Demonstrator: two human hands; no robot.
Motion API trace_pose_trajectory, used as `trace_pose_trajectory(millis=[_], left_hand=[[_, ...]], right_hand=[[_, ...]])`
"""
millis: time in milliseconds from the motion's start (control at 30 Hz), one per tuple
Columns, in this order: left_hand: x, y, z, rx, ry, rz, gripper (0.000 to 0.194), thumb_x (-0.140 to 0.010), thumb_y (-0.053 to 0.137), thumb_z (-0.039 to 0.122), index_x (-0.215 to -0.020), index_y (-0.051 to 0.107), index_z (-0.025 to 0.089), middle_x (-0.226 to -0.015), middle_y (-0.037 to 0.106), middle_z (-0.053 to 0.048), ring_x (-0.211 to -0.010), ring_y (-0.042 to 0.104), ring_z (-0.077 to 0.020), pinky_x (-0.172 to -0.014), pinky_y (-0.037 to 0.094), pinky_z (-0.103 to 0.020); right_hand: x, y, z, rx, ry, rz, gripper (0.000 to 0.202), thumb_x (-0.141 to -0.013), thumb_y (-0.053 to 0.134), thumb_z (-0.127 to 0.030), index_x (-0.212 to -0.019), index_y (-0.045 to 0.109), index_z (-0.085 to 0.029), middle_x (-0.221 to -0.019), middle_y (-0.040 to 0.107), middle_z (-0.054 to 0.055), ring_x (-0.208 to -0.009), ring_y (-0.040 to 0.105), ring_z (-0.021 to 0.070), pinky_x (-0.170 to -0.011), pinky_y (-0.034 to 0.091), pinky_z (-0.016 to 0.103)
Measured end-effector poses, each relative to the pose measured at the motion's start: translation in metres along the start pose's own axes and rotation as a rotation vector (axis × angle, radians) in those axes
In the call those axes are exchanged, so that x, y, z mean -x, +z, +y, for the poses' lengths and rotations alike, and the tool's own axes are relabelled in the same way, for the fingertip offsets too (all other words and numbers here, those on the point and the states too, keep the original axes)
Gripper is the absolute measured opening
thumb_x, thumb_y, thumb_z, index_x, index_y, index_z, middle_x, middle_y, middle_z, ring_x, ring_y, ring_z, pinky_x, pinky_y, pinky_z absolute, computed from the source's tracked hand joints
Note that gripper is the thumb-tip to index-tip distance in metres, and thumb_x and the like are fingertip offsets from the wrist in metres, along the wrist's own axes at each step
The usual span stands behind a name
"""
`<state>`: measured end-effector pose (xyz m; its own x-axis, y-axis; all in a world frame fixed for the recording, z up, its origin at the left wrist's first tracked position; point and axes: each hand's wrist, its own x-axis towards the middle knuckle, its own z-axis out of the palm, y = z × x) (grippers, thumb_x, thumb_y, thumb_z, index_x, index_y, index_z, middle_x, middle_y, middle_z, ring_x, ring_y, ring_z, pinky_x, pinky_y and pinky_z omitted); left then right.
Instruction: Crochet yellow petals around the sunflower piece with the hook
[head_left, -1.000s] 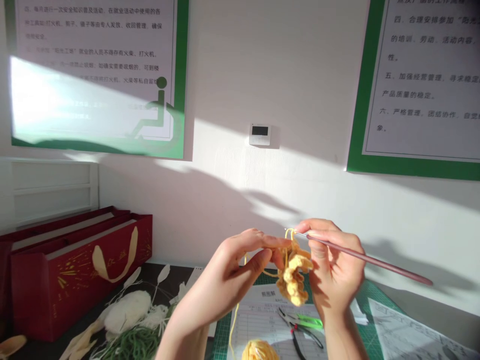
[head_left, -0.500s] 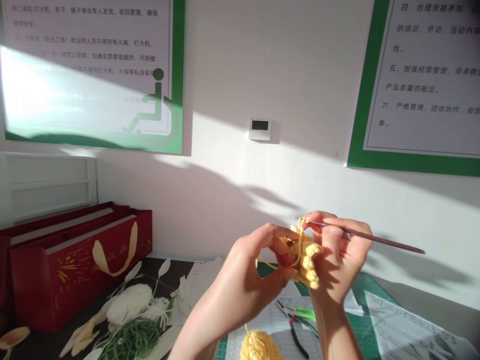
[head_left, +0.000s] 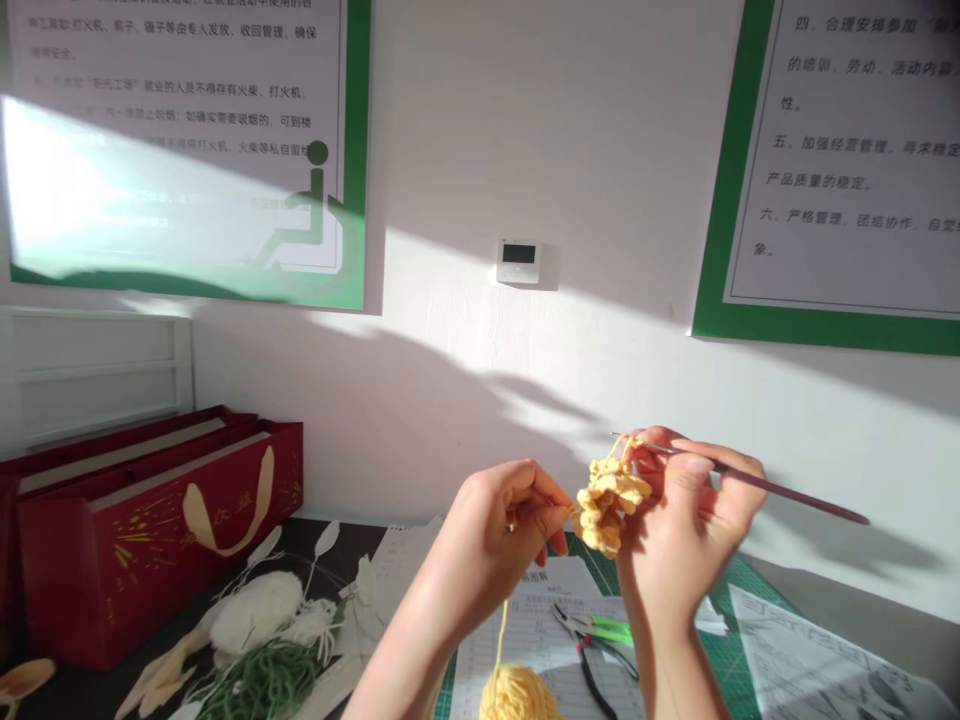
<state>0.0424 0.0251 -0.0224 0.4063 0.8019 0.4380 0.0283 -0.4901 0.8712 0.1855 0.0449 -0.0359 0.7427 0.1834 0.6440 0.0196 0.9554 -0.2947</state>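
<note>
My right hand (head_left: 697,500) is closed around a crochet hook (head_left: 795,490) with a dark reddish handle; its thin metal tip points left. Loops of yellow yarn hang on the hook near the tip. Below them dangles a small, ruffled yellow crochet piece (head_left: 611,500), close against my right fingertips. To the left, my left hand (head_left: 517,510) pinches yellow yarn beside the piece's left edge. From this hand a strand runs down to a yellow yarn ball (head_left: 520,692), partly cut off by the bottom of the view.
Black-handled pliers (head_left: 589,650) and a green-handled tool (head_left: 609,630) lie on printed sheets over a green cutting mat (head_left: 739,655). Leftward are white yarn (head_left: 255,612), green yarn (head_left: 262,680) and red gift bags (head_left: 165,540). A wall stands behind.
My left hand has let go of the crochet piece and drawn back left, now pinching the yarn. My right hand has shifted slightly right with the hook and the piece, which has turned.
</note>
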Motion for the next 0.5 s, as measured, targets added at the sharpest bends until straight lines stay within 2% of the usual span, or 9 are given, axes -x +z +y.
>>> trace_pose_trajectory(millis=[100, 300, 500], left_hand=[[-0.0025, 0.0006, -0.0018, 0.058, -0.039, -0.029, 0.011, -0.088, 0.063, 0.022, -0.079, 0.062, 0.015, -0.065, 0.066, -0.002, -0.055, 0.054, -0.0124, -0.055, 0.042, -0.026], [-0.0037, 0.0011, -0.0022, 0.240, -0.104, -0.167, 0.028, -0.083, 0.073, 0.040, -0.080, 0.062, 0.014, -0.057, 0.059, 0.000, -0.051, 0.047, -0.0108, -0.054, 0.038, -0.026], [-0.0023, 0.0043, -0.0014, 0.340, -0.096, -0.152, 0.033, -0.081, 0.078, 0.042, -0.080, 0.062, 0.013, -0.060, 0.051, 0.004, -0.055, 0.041, -0.0090, -0.053, 0.027, -0.025]], right_hand=[[-0.0008, -0.0015, -0.0024, -0.056, 0.084, 0.005, 0.014, -0.091, 0.068, -0.033, -0.096, 0.057, -0.025, -0.087, 0.070, 0.001, -0.073, 0.068, 0.0168, -0.059, 0.057, 0.030], [-0.0051, -0.0079, 0.0002, -0.183, 0.318, 0.001, 0.018, -0.090, 0.069, -0.040, -0.094, 0.055, -0.028, -0.092, 0.069, -0.002, -0.072, 0.069, 0.0166, -0.053, 0.057, 0.029], [-0.0062, -0.0100, 0.0037, -0.224, 0.455, 0.015, 0.025, -0.086, 0.073, -0.045, -0.093, 0.057, -0.027, -0.092, 0.067, -0.003, -0.070, 0.067, 0.0129, -0.051, 0.053, 0.023]])
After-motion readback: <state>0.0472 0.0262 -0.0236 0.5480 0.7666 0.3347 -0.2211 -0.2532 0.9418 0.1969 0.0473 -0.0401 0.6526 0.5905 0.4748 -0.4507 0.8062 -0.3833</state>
